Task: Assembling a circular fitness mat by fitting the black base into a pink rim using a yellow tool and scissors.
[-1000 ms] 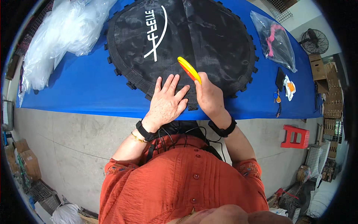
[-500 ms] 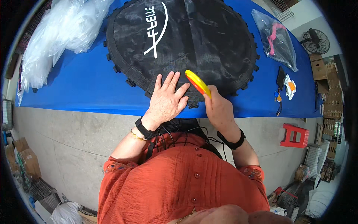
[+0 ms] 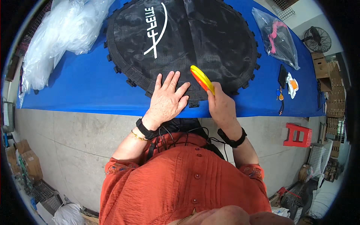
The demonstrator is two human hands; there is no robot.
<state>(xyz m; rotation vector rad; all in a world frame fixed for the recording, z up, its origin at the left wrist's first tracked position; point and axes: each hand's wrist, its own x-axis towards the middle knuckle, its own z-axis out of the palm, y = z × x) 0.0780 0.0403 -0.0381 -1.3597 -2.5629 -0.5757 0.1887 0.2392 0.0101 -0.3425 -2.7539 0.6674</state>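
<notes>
A round black trampoline mat [image 3: 221, 48] lies on the blue-covered table [image 3: 90, 78]. Short webbing tabs stick out all along its rim, and a white printed mark is on its left half. My left hand [image 3: 167, 97] rests flat on the mat's near edge, fingers spread. In my right hand [image 3: 222, 103] is a flat, rounded yellow-and-red thing [image 3: 202, 79], seen nearly edge-on, so its kind is unclear. It is tilted and points away from me over the near part of the mat, with my fingers closed round its lower end.
Crumpled clear plastic [image 3: 71, 33] covers the table's left end. On the right are a clear bag [image 3: 283, 47] with something pink inside, a dark flat item [image 3: 282, 77], keys [image 3: 280, 96] and a white-and-orange packet [image 3: 292, 85]. A red stool [image 3: 298, 135] stands on the floor.
My right hand has shifted slightly right, and the yellow-and-red thing's tip has risen a little farther from me. My left hand stays flat on the mat.
</notes>
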